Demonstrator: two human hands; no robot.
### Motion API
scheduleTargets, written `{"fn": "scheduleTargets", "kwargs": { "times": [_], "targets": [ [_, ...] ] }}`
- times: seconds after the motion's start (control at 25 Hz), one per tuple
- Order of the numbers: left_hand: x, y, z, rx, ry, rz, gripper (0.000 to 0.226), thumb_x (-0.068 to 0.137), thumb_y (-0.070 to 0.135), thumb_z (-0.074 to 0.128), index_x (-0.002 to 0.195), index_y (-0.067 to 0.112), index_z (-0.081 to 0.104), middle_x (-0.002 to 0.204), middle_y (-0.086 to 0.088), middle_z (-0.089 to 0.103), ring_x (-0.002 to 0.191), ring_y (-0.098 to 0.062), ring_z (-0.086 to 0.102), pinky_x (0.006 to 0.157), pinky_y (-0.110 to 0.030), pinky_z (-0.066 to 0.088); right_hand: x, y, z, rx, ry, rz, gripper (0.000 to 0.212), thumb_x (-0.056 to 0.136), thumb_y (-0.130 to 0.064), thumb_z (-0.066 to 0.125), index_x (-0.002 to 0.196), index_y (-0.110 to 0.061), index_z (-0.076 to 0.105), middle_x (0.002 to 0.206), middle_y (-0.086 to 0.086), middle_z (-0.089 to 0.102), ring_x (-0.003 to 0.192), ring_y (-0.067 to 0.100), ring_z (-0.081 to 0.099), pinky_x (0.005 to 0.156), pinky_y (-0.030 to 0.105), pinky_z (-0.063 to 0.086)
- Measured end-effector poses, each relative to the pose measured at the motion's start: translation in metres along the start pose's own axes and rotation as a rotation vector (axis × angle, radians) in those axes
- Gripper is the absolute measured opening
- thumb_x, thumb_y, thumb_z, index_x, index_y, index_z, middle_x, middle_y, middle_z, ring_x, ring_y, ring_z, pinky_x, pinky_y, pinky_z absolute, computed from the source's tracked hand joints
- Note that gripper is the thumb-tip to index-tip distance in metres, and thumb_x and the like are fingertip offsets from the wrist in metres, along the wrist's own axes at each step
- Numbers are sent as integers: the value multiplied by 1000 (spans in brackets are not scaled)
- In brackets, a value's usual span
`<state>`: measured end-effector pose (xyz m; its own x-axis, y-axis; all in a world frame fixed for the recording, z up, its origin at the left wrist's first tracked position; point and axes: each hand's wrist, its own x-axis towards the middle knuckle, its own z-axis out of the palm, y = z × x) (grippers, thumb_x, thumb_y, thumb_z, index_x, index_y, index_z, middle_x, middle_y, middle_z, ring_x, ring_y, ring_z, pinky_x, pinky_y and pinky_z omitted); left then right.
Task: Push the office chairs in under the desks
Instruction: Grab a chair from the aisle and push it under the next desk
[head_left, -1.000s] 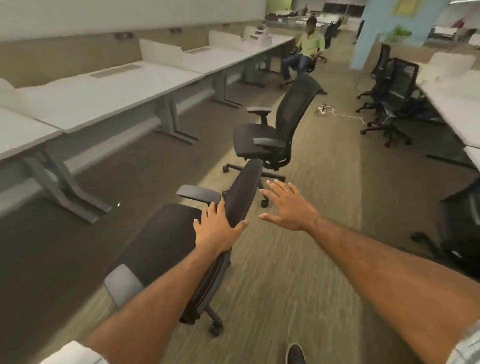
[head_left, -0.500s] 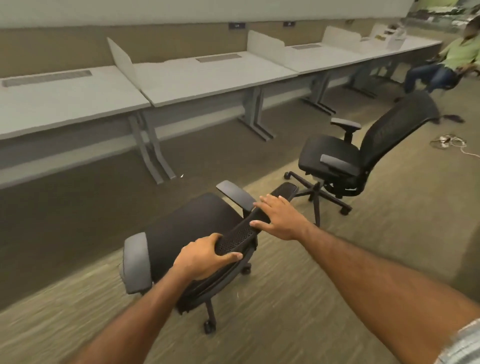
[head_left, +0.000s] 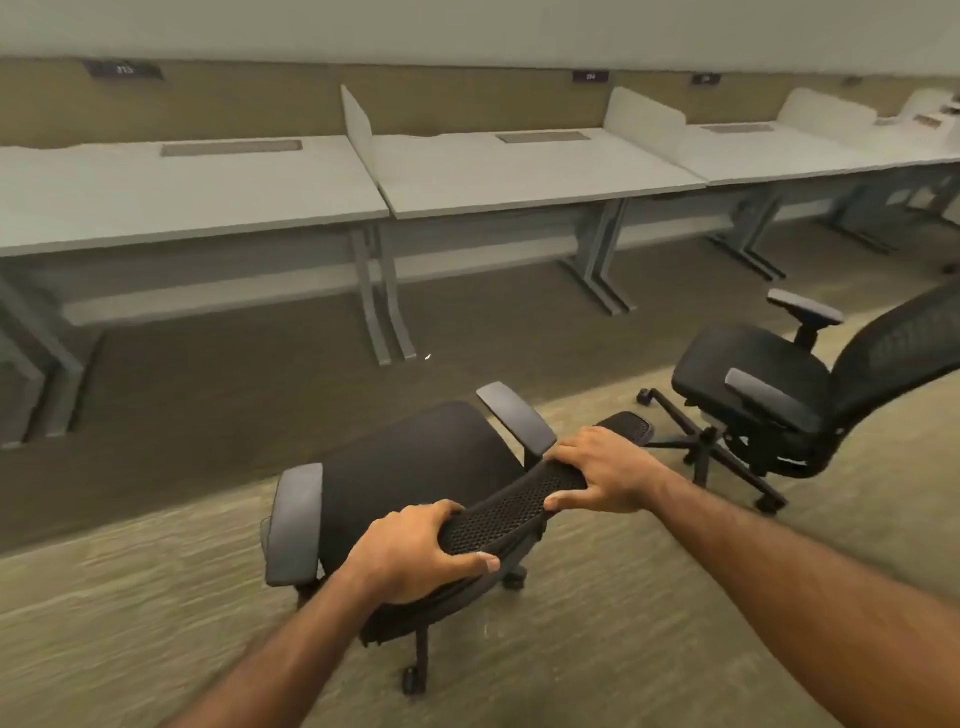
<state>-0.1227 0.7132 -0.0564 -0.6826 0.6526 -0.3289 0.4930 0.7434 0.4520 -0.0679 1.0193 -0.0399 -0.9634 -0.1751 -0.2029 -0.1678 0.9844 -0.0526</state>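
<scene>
A black office chair (head_left: 415, 467) with grey armrests stands right in front of me on the carpet, its seat facing the desks. My left hand (head_left: 410, 556) grips the top edge of its mesh backrest near the left end. My right hand (head_left: 605, 473) holds the same edge further right. A row of white desks (head_left: 519, 171) runs along the wall ahead, some way beyond the chair. A second black office chair (head_left: 769, 400) stands to the right, turned sideways, away from the desks.
Grey desk legs (head_left: 382, 301) stand between neighbouring desks, with open floor under each top. White divider panels (head_left: 356, 119) rise between the desks. Dark carpet lies under the desks and lighter carpet where I stand.
I have turned left to face the desks. My right hand came down onto the backrest, and both hands now grip its top edge. The chair has swung round toward the desks.
</scene>
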Motion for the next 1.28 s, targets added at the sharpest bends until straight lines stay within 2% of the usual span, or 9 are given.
{"fn": "scheduleTargets", "kwargs": {
  "times": [0.24,0.52,0.6,0.68,0.76,0.88,1.04,1.16,1.28],
  "targets": [
    [-8,3,7,67,115,-343,128,34,117,26,128,36,60,115,10,73,108,-19,67,93,-40,53,33,16,1,-84,180,-131,89,78,-98,19,89,-23,66,84,-4,68,77,21,62,73,41,49],
    [-14,12,4,48,197,-496,129,36,117,22,130,37,60,111,9,74,106,-19,67,86,-37,53,67,19,-18,-111,268,-258,81,82,-87,15,81,-22,63,83,-1,69,78,21,61,72,38,46],
    [-18,7,-2,50,201,-535,127,36,116,22,128,39,61,94,10,72,97,-16,68,80,-36,52,79,12,-19,-113,303,-298,77,82,-86,15,75,-22,58,79,1,68,75,22,61,67,37,41],
    [-22,-4,-8,37,226,-562,122,35,116,24,124,42,62,69,12,61,86,-13,68,73,-34,48,94,0,-20,-110,330,-323,73,83,-85,18,70,-23,53,76,2,68,74,24,62,64,36,35],
    [-25,-18,-15,31,275,-580,117,36,116,27,119,43,65,61,15,56,84,-10,70,73,-34,48,112,-12,-21,-121,350,-345,73,84,-85,19,70,-22,54,74,2,67,73,25,63,63,36,32],
    [-24,-43,-29,45,345,-593,114,36,116,30,114,41,67,67,14,62,85,-11,71,77,-35,52,141,-26,-21,-130,369,-349,76,84,-85,20,72,-20,59,74,1,66,74,25,63,63,36,32],
    [-8,-85,-48,92,416,-578,118,34,117,26,113,40,67,91,14,73,92,-13,69,69,-33,45,187,-43,-22,-93,392,-344,73,83,-82,23,74,-20,59,74,1,65,75,25,63,65,37,38],
    [4,-125,-67,91,470,-582,116,34,117,28,110,39,69,90,15,74,88,-12,69,65,-33,44,236,-60,-30,-87,375,-355,72,84,-82,20,77,-22,59,77,-1,65,78,23,62,69,38,41],
    [15,-169,-91,102,497,-593,118,33,117,27,109,37,70,94,11,75,94,-17,70,71,-35,48,287,-81,-37,-104,364,-364,72,86,-82,19,81,-25,62,83,-4,68,85,20,64,80,38,44]
  ]
}}
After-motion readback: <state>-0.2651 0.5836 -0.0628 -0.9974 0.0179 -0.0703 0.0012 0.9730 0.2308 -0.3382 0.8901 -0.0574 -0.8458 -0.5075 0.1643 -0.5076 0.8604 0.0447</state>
